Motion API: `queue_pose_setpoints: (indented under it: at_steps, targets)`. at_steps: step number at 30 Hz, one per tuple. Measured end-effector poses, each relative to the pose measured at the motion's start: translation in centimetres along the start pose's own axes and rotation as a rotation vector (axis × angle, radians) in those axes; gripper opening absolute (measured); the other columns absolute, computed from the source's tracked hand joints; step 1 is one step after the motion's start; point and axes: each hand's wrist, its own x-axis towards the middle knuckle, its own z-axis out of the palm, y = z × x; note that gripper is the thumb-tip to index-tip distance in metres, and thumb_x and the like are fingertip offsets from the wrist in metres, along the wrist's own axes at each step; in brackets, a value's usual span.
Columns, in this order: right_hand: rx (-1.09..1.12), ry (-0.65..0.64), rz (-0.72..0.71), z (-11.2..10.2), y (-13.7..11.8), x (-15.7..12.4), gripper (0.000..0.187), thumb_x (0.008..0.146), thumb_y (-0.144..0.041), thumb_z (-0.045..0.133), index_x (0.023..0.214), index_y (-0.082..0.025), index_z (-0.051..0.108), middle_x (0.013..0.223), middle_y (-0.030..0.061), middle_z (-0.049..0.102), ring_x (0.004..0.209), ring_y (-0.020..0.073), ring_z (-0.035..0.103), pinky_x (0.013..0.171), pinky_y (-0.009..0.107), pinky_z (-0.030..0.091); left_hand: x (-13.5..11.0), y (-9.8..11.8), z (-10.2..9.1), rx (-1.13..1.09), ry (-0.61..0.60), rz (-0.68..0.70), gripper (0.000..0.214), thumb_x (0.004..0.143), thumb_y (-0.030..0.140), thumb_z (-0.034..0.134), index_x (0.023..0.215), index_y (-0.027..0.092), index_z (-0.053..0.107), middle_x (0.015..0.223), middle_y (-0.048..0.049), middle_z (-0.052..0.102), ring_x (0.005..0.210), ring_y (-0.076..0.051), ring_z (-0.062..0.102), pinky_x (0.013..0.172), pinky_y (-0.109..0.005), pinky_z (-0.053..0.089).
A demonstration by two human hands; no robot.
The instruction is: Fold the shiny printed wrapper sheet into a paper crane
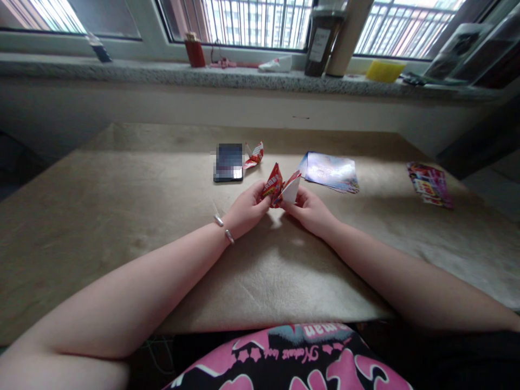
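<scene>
The left hand [251,205] and right hand [311,211] grasp 1 folded red-and-white printed paper piece [273,184] between them, over the middle of the beige, smooth-covered table [122,216]; some fingers are hidden behind it. A 2nd folded red-and-white paper shape [254,156] sits just beside a dark rectangular device [228,163], whose face is pixelated. Glare washes out the glossy pale-blue card stack [332,170]; overlap hides how many pink-and-red printed cards [429,185] lie farther right.

On the speckled sill [148,72]: red container [195,52] at 11 o'clock, dark labelled bottle [324,43] at 1, yellow object [385,71] at 2.
</scene>
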Motion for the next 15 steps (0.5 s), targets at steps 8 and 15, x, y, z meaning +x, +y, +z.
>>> queue_pose_setpoints:
  at_steps: [8,15]
  targets:
    - [-0.02,0.119,-0.016,-0.35,-0.23,-0.03,0.032,0.072,-0.05,0.064,0.079,-0.02,0.053,0.075,-0.0006,0.061,0.067,0.0118,0.054,0.056,0.024,0.042,-0.18,0.36,0.04,0.007,0.039,0.006,0.025,0.082,0.032,0.058,0.098,0.014,0.054,0.091,-0.0054,0.062,0.083,-0.014,0.06,0.076,-0.027,0.05]
    - [-0.051,0.136,-0.042,-0.33,-0.23,-0.2,0.032,0.073,-0.049,0.065,0.084,-0.02,0.056,0.078,0.001,0.063,0.07,0.0129,0.057,0.054,0.024,0.043,-0.29,0.97,0.33,-0.16,0.098,0.071,0.033,0.077,0.043,0.066,0.085,0.017,0.046,0.074,0.0009,0.059,0.066,-0.01,0.06,0.064,-0.025,0.053]
